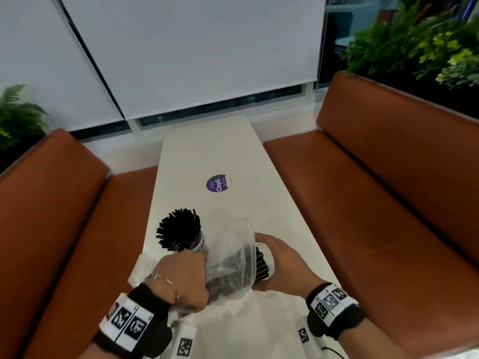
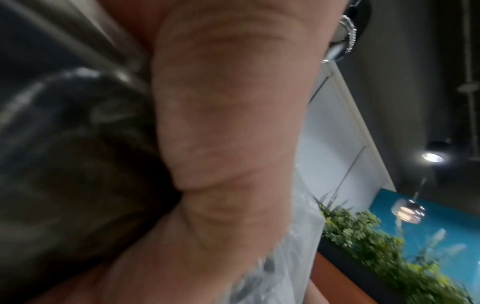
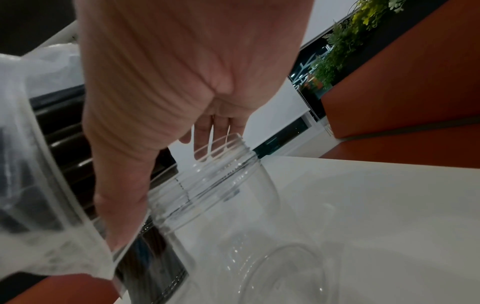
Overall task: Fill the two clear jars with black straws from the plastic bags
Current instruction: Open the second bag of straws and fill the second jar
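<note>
One clear jar [image 1: 193,246] packed with black straws [image 1: 178,230] stands on the white table [image 1: 207,156], just beyond my left hand. My left hand [image 1: 181,278] grips a clear plastic bag [image 1: 230,255] that holds a bundle of black straws [image 1: 223,286]. The bundle's ends [image 1: 261,265] poke out toward my right hand [image 1: 282,265]. That hand holds the second clear jar [image 3: 228,195], palm [image 3: 182,72] over it and fingers at its threaded rim. This jar looks empty and tilted. The bag [image 3: 39,185] and straws [image 3: 64,133] lie right beside it. The left wrist view is filled by my hand [image 2: 228,123] and the bag [image 2: 285,267].
Orange padded benches flank the narrow table on the left [image 1: 51,216] and right [image 1: 388,203]. A round purple sticker [image 1: 218,183] lies mid-table. Crumpled clear plastic [image 1: 140,270] lies under my left wrist. Green plants [image 1: 427,42] stand behind the right bench.
</note>
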Demonstrator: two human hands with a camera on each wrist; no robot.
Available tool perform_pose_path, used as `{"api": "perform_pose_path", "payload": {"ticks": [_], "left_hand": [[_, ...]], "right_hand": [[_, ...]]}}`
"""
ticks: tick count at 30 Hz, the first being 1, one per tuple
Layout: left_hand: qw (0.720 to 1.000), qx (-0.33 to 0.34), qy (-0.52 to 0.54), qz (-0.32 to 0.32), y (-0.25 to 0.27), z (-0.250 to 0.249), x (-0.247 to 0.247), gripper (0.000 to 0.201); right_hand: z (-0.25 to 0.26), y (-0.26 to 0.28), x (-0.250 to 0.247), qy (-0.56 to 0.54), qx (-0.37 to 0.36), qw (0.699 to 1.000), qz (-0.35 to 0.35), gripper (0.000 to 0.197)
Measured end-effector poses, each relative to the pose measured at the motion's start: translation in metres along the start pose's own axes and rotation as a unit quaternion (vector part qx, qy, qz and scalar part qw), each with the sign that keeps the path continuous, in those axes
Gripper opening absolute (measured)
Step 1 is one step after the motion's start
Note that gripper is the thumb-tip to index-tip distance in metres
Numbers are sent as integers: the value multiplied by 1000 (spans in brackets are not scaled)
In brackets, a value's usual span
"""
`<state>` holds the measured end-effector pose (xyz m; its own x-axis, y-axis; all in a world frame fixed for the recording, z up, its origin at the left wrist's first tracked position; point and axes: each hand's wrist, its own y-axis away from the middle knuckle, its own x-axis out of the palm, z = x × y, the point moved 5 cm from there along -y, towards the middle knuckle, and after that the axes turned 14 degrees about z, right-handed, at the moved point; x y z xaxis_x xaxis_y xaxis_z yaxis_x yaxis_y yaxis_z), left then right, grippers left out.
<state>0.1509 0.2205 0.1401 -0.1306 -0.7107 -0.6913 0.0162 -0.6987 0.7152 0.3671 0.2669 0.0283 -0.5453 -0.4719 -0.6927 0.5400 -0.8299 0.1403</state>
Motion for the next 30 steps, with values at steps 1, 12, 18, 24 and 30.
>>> {"api": "perform_pose_path", "payload": {"ticks": [1,12,18,24,30], "left_hand": [[1000,-8,-16,20,1,-4,-8,37],[983,5,-157,97,-10,-58,-70,27],[980,12,-164,109,-18,-70,-84,26],[977,4,-177,118,-17,-76,-84,30],[977,26,-189,92,-11,-86,-89,33]], "right_hand": [[1,0,-1,-1,-1,1000,-3,115],[-11,-3,1,-48,39,998,-19,95],[-15,1,-3,-90,45,995,-23,100],[-9,6,-7,-104,41,993,-34,102],[-7,6,-8,-79,43,996,-24,89]]}}
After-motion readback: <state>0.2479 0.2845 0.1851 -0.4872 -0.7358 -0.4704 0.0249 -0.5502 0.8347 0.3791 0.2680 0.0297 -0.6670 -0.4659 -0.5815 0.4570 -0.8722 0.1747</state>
